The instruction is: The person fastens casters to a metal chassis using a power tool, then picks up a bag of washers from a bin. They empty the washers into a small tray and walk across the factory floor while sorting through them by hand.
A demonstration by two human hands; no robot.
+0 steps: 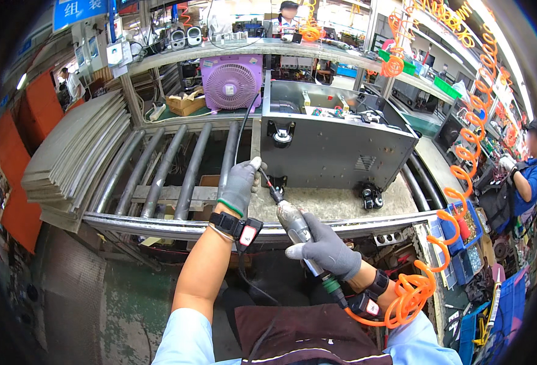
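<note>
In my right hand [326, 248] is a pneumatic screwdriver [292, 222], gripped round its silver body and slanting up to the left. Its thin bit ends at the fingertips of my left hand [241, 187]. Those gloved fingers are pinched together by the bit's tip; any small part between them is hidden. Both gloves are grey. Just beyond, a dark grey metal cabinet [335, 155] lies on its side, with casters [372, 197] on the face toward me. Another caster [282, 135] sits at its upper left, and one is partly hidden behind the screwdriver.
An orange coiled air hose [417, 292] runs from the screwdriver up the right side. Left of the cabinet are conveyor rollers [189, 173] and stacked grey boards [76, 155]. A purple fan [230, 85] stands behind. Blue parts bins [463, 234] and a co-worker [527, 182] are at right.
</note>
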